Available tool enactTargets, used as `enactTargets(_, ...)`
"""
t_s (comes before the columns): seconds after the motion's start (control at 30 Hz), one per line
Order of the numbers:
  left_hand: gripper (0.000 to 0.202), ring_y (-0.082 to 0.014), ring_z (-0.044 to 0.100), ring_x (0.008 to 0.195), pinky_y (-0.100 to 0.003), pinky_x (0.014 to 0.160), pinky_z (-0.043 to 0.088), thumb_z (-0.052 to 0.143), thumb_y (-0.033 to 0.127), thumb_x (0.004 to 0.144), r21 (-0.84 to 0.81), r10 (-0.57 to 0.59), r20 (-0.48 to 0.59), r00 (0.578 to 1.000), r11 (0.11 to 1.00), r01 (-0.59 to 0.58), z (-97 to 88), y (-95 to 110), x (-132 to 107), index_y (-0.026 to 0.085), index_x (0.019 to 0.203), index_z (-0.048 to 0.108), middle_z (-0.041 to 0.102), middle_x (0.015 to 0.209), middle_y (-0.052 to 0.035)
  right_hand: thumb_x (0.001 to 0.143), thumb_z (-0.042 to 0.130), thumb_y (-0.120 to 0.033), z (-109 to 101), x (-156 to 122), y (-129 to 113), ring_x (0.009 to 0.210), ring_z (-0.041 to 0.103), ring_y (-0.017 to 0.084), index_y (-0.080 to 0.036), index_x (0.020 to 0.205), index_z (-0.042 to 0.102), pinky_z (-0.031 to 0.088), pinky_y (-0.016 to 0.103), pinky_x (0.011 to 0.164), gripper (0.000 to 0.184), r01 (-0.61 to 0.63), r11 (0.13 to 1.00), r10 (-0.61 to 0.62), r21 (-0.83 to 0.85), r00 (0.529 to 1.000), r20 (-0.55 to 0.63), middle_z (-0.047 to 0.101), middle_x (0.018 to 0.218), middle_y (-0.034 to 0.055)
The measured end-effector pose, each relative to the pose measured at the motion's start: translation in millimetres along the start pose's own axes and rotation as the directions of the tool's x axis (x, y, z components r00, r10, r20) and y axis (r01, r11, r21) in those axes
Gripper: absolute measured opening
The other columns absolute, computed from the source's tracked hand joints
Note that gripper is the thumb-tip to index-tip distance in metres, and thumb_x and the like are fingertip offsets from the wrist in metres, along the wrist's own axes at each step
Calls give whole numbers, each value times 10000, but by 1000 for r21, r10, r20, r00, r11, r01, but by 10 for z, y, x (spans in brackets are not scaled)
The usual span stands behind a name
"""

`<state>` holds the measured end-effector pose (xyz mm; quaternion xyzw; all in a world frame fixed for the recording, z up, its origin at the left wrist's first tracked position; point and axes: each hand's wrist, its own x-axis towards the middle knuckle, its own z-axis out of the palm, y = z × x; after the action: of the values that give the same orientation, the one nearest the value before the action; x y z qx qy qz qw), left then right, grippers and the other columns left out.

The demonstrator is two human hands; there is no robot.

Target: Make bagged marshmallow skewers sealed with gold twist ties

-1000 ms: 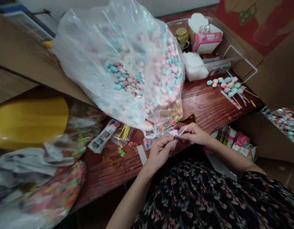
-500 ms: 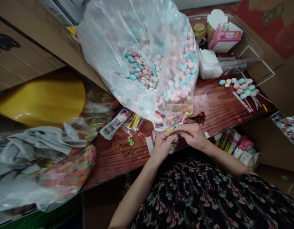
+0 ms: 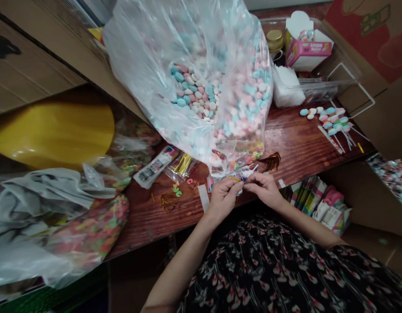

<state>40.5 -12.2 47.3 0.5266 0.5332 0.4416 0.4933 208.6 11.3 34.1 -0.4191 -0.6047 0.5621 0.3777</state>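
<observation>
Left hand (image 3: 223, 200) and right hand (image 3: 262, 189) together now, fingertips pinched on a yellow twist tie (image 3: 234, 178) at a small printed packet (image 3: 246, 173).

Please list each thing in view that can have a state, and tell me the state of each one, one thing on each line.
left hand: pinching a small item
right hand: pinching the same small item
clear plastic bag: bulging, full of pastel candies
candy sticks: lying on the wooden table
gold-lidded jar: closed
pink box: white top flaps raised
</observation>
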Motion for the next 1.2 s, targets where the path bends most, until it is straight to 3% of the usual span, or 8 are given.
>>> enactTargets(0.13, 307, -90, 484, 534, -211, 534, 381, 667, 398, 784, -107, -155, 214, 965, 978, 181, 14, 99, -22, 139, 618, 666, 575, 566, 1, 811, 646, -398, -248, 64, -46, 594, 499, 95, -162, 744, 578, 400, 215, 585, 254, -62, 994, 30, 90, 947, 321, 567, 649, -33)
enactTargets(0.23, 302, -83, 501, 444, -197, 445, 368, 714, 415, 731, -193, -356, 500, 789, 843, 502, -5, 173, -49, 119, 675, 689, 611, 541, -16, 888, 556, -328, -408, 75, -171, 641, 495, 105, -162, 775, 553, 389, 230, 622, 201, 239, 970, -175, -47, 818, 548, 566, 687, -12)
enactTargets(0.37, 270, -79, 542, 434, -179, 420, 405, 799, 362, 640, -111, -402, 705, 584, 751, 651, -37, 230, -26, 110, 662, 704, 675, 601, -44, 913, 397, -167, -487, 25, -365, 712, 464, 150, -160, 804, 561, 368, 313, 692, 197, 836, 503, -495, -217, 485, 721, 566, 742, 39)
enactTargets(0.47, 223, -70, 525, 415, -170, 419, 416, 800, 328, 645, -17, -377, 806, 457, 756, 655, -51, 262, 51, 121, 683, 726, 681, 583, -31, 918, 409, -147, -502, -16, -465, 664, 417, 151, -163, 761, 567, 342, 337, 677, 222, 962, 156, -567, -226, 274, 777, 506, 678, 19)
enactTargets(0.63, 168, -82, 544, 469, -187, 489, 452, 780, 295, 673, 71, -347, 860, 375, 808, 586, -50, 311, 179, 134, 702, 742, 681, 584, -19, 943, 442, -179, -520, -52, -478, 688, 431, 150, -143, 911, 622, 349, 336, 683, 186, 966, 54, -622, -252, 230, 748, 527, 727, 29)
enactTargets(1.03, 267, -101, 532, 662, -197, 608, 401, 699, 381, 779, 343, -311, 869, 385, 939, -14, -324, 510, 491, 144, 900, 714, 655, 753, 15, 922, 492, -150, -459, -123, -551, 773, 456, 151, -184, 826, 583, 286, 377, 755, 136, 917, 0, -535, -400, 338, 774, 563, 762, -1)
enactTargets(1.1, 282, -115, 546, 678, -211, 625, 409, 666, 410, 813, 462, -328, 812, 482, 866, -190, -440, 749, 487, 152, 916, 716, 659, 761, 2, 921, 479, -148, -442, -99, -536, 714, 425, 143, -183, 833, 583, 278, 366, 727, 141, 895, -12, -512, -446, 378, 771, 545, 710, -6)
enactTargets(1.2, 243, -167, 539, 747, -291, 704, 437, 563, 383, 889, 650, -10, 606, 796, 584, -487, -373, 1113, 230, 180, 890, 697, 627, 794, -35, 907, 447, -148, -460, 81, -478, 679, 414, 148, -167, 815, 575, 284, 334, 675, 159, 824, 67, -504, -563, 515, 694, 554, 690, 18)
